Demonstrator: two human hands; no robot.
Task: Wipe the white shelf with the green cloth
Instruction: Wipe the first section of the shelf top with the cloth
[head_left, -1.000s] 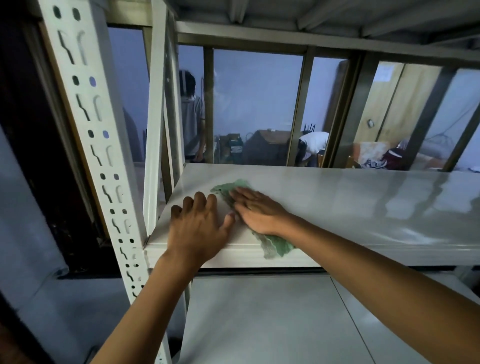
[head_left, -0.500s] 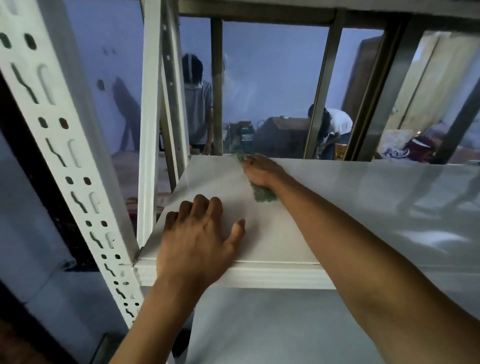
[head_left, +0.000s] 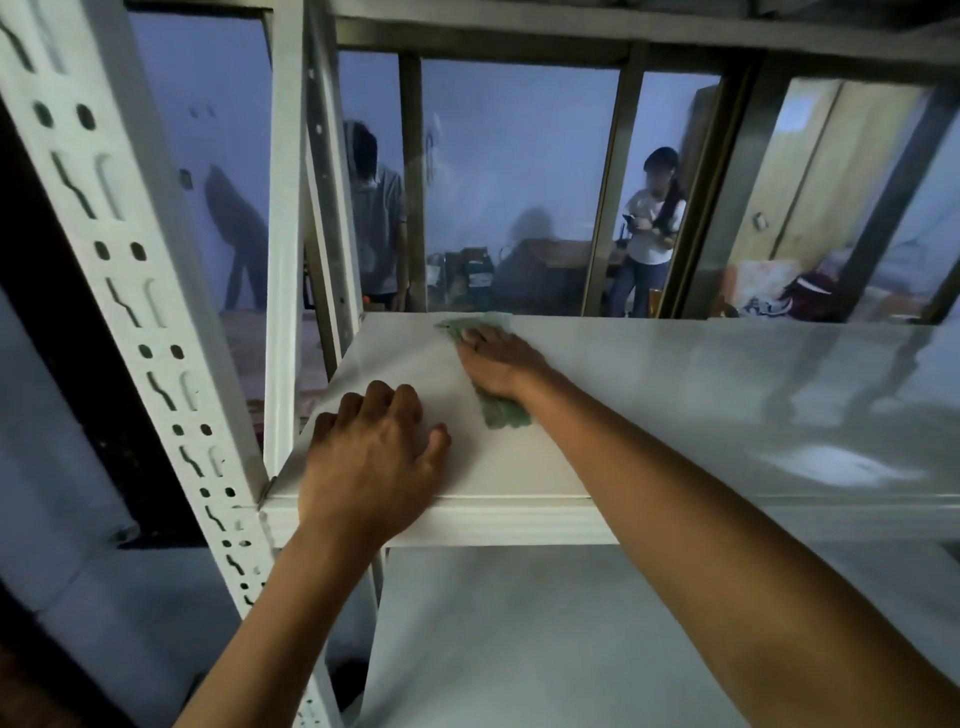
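Pressing flat, the right hand (head_left: 501, 364) keeps the green cloth (head_left: 506, 413) at the white shelf's (head_left: 675, 395) far edge. Left hand (head_left: 371, 457) stays splayed, grip released, on the glossy front corner; two people stand in the room beyond.

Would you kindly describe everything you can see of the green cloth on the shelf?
The green cloth is a thin, soft-looking rag, pale mottled green, lying flat and crumpled on the white shelf towards its left end. The right hand presses on its middle, palm down, so only two parts show: one beyond the fingertips at the shelf's far edge, one by the wrist. The left hand rests apart from it.
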